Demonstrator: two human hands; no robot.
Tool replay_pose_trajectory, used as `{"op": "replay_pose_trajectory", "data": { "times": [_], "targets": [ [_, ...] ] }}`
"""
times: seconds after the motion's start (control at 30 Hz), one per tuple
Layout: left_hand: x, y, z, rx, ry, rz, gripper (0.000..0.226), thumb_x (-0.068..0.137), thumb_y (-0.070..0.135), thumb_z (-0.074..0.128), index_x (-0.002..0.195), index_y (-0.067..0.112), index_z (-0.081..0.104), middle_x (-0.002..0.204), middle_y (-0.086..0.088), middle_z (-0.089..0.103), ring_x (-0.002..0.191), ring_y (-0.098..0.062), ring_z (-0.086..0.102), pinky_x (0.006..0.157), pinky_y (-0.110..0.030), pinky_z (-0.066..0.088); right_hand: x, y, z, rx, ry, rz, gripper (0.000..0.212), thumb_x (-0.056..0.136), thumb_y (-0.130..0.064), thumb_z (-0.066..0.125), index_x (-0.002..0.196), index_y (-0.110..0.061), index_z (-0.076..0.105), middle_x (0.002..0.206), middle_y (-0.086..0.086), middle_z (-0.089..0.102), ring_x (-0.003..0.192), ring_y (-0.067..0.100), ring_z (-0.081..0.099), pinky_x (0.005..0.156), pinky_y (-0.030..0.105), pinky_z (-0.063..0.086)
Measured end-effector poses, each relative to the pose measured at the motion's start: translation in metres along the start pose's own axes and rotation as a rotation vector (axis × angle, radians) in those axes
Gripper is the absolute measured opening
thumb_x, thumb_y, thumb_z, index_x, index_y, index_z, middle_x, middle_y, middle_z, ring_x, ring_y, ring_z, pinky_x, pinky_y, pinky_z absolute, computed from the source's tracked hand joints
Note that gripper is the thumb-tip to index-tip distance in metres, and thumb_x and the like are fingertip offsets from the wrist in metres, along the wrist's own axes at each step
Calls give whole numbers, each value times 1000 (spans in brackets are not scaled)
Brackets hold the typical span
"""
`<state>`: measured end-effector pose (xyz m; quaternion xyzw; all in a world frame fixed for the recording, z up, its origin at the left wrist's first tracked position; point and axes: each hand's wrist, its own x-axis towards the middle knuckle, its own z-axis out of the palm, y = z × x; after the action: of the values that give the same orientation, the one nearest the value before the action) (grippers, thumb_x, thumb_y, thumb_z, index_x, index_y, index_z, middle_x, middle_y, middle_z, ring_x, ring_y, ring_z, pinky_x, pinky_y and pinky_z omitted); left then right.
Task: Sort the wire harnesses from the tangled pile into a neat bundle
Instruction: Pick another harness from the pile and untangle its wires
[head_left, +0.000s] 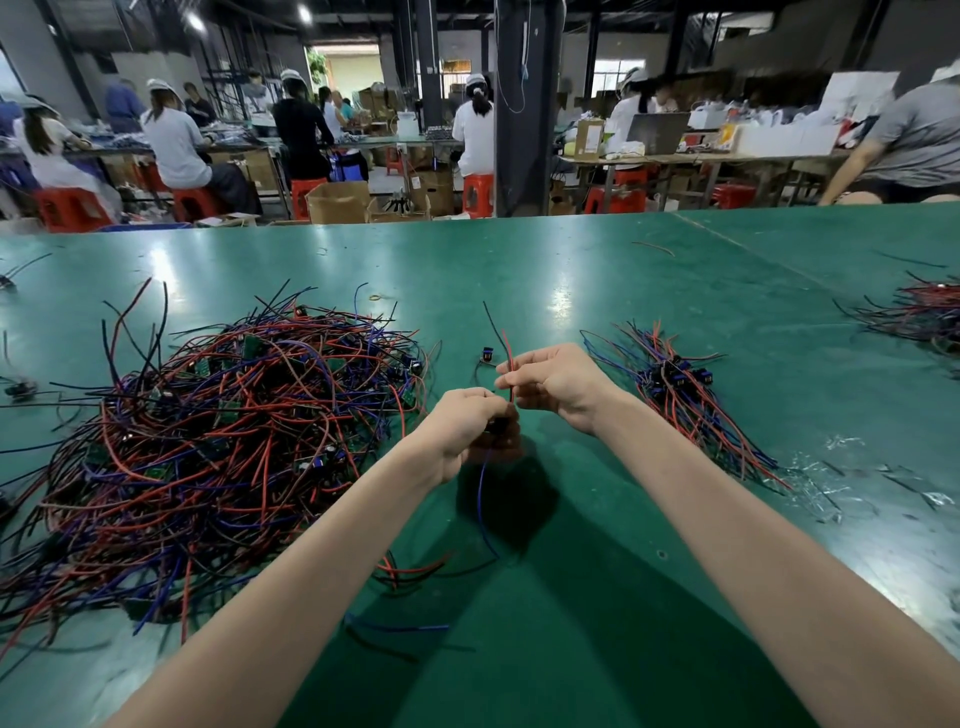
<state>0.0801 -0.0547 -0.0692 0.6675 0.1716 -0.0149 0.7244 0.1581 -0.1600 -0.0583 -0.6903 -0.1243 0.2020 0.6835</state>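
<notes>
Looked down on a wide green surface (623, 270). Found the tangled pile (223, 431) of red, blue and black wires heaped on its left, and there, well apart on the right, the neat bundle (680, 384) lying fanned out. Caught both hands raised between the two, close together: left hand (467, 431) curled round the dark end of one wire harness (507, 348), right hand (550, 382) pinching its red and black wires just above. Spotted a blue wire (481, 493) dangling below the left hand.
</notes>
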Motion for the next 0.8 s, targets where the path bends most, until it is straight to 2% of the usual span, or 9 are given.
{"op": "replay_pose_trajectory", "data": {
  "times": [0.17, 0.43, 0.6, 0.73, 0.8],
  "targets": [
    [-1, -3, 5, -7, -24, -32, 20, 88, -5, 51, 70, 4, 50, 58, -12, 50, 46, -20, 49, 48, -30, 56, 4, 4, -2, 26, 78, -16, 18, 85, 13, 54, 75, 0, 62, 47, 0, 64, 36, 3, 51, 44, 16, 49],
    [-6, 1, 7, 10, -78, -28, 22, 88, -5, 50, 69, 3, 52, 50, -8, 56, 38, -16, 54, 47, -30, 56, 10, -1, -11, 109, 195, -53, 19, 87, 4, 59, 69, -2, 60, 45, -2, 62, 34, 1, 48, 42, 15, 48],
    [-13, 5, 13, 16, -155, -50, 20, 91, -2, 49, 72, 4, 51, 59, -11, 53, 43, -17, 53, 48, -28, 57, 13, -5, -26, 215, 264, -52, 17, 86, 5, 60, 71, -2, 58, 43, -1, 61, 34, 1, 48, 42, 14, 47],
    [-15, 10, 14, 14, -183, -43, 19, 91, -2, 50, 73, 4, 50, 56, -10, 52, 40, -17, 53, 47, -26, 55, 15, -5, -30, 130, 267, -128, 19, 85, 7, 61, 72, -5, 58, 45, -2, 62, 37, 2, 52, 44, 15, 48],
    [-15, 11, 14, 28, -179, -43, 20, 89, -3, 50, 71, 5, 50, 54, -9, 52, 40, -17, 52, 47, -25, 55, 15, -4, -32, 46, 256, -193, 19, 84, 10, 60, 75, -7, 61, 54, 0, 65, 46, 6, 55, 47, 16, 48]
  ]
}}
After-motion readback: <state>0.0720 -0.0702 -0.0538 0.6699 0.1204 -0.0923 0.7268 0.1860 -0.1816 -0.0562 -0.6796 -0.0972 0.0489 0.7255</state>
